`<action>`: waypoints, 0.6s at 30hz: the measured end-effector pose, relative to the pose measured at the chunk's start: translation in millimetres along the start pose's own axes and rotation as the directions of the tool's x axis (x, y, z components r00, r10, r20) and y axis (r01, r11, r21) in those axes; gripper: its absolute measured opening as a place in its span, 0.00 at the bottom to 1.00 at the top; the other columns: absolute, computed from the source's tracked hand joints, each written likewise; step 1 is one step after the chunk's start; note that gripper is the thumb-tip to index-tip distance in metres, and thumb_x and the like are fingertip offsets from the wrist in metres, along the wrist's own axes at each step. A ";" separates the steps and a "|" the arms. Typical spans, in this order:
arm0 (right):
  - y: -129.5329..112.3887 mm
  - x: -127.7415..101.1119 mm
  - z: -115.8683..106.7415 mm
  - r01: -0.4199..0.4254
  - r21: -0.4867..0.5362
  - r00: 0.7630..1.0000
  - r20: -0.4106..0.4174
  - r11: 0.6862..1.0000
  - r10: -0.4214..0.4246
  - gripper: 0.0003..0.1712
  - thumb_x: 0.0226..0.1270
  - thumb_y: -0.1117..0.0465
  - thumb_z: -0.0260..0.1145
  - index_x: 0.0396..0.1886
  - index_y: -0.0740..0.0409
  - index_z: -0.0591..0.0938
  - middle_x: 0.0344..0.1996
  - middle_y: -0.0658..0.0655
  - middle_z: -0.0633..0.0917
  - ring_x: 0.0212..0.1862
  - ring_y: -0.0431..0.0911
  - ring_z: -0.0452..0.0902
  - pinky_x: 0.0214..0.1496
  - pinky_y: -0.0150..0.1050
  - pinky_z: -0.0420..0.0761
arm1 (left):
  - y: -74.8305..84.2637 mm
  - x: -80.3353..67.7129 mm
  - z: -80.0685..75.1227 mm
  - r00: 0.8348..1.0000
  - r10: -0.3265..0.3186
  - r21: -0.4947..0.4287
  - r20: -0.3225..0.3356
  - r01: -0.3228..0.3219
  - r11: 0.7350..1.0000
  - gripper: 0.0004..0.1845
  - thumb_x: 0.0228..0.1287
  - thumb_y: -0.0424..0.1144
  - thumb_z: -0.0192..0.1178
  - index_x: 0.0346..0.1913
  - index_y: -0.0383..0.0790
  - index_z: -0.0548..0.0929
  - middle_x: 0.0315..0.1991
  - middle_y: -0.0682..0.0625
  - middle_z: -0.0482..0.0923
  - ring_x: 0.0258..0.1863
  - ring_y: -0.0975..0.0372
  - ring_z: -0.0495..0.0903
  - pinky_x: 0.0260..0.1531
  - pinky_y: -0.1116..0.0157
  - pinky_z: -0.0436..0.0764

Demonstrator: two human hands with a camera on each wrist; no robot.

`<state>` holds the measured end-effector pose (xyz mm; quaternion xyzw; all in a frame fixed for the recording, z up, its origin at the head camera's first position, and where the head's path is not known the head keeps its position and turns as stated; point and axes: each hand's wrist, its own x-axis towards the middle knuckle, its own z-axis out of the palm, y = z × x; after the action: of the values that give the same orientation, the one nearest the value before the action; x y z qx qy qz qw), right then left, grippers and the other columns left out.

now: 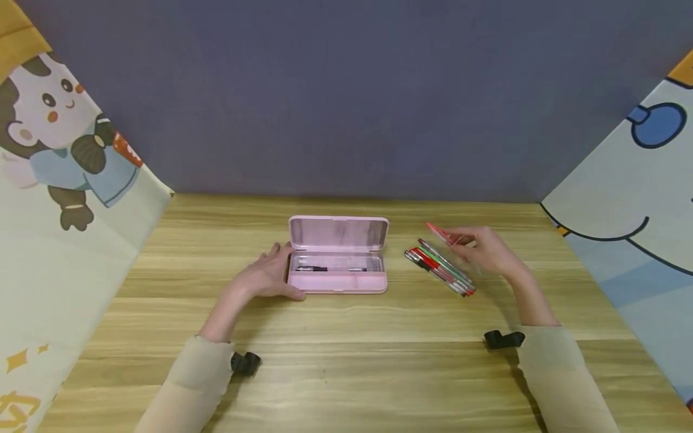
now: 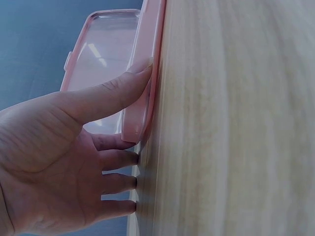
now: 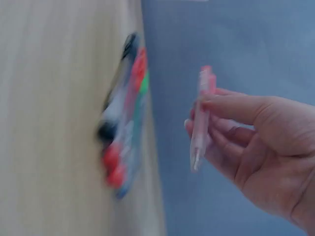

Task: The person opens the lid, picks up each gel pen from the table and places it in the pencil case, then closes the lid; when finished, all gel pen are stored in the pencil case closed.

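- Opened pencil case: long axis left–right, leftward of your right hand; your nearer left hand, fingers spread, touches its left end.
- Pen bundle: near your right hand.
- Red-ended pen: raised, slanting, pinched by your right thumb and fingers.

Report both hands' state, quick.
Left hand: open, touching the pink pencil case.
Right hand: closed, pinching a pink pen.

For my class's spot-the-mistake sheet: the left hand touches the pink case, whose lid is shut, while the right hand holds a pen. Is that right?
Not quite: the lid stands open, as the head view shows; the rest is right.
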<state>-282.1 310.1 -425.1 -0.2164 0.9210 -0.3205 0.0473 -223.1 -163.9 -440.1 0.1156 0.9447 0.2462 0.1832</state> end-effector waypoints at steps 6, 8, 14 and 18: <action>-51.8 15.0 1.8 0.154 -0.011 0.974 -0.167 0.988 -0.153 0.24 0.70 0.70 0.68 0.65 0.59 0.82 0.45 0.62 0.90 0.43 0.44 0.85 0.35 0.27 0.85 | -1.0 -0.1 -1.0 1.000 0.002 0.004 0.002 -0.002 1.000 0.64 0.49 0.55 0.80 0.80 0.34 0.52 0.81 0.26 0.42 0.79 0.27 0.44 0.77 0.29 0.50; -71.9 22.5 8.8 0.211 0.007 0.958 -0.202 0.977 -0.205 0.24 0.68 0.72 0.69 0.64 0.58 0.83 0.44 0.61 0.89 0.44 0.47 0.86 0.38 0.27 0.88 | -1.1 -0.9 -1.6 1.000 -0.006 -0.003 0.005 0.006 1.000 0.64 0.49 0.55 0.79 0.81 0.34 0.51 0.82 0.27 0.41 0.79 0.27 0.44 0.77 0.29 0.50; -114.0 48.5 46.6 0.366 0.026 0.913 -0.204 0.930 -0.353 0.24 0.62 0.75 0.72 0.59 0.61 0.86 0.45 0.60 0.90 0.43 0.51 0.89 0.42 0.37 0.92 | -0.4 -0.8 -1.6 1.000 -0.005 0.004 0.004 0.005 1.000 0.63 0.50 0.55 0.79 0.81 0.35 0.51 0.81 0.25 0.41 0.77 0.24 0.46 0.74 0.26 0.52; -129.3 63.8 75.3 0.421 -0.042 0.895 -0.142 0.906 -0.422 0.24 0.61 0.73 0.74 0.58 0.58 0.87 0.44 0.58 0.91 0.42 0.47 0.89 0.43 0.36 0.91 | -0.3 -0.3 -0.6 1.000 -0.004 0.000 0.005 0.004 1.000 0.63 0.50 0.55 0.79 0.81 0.36 0.51 0.82 0.26 0.41 0.77 0.24 0.46 0.74 0.25 0.53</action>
<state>-275.0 149.2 -402.3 -0.3864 0.8549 -0.3336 -0.0925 -223.0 -164.5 -439.7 0.1143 0.9445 0.2454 0.1862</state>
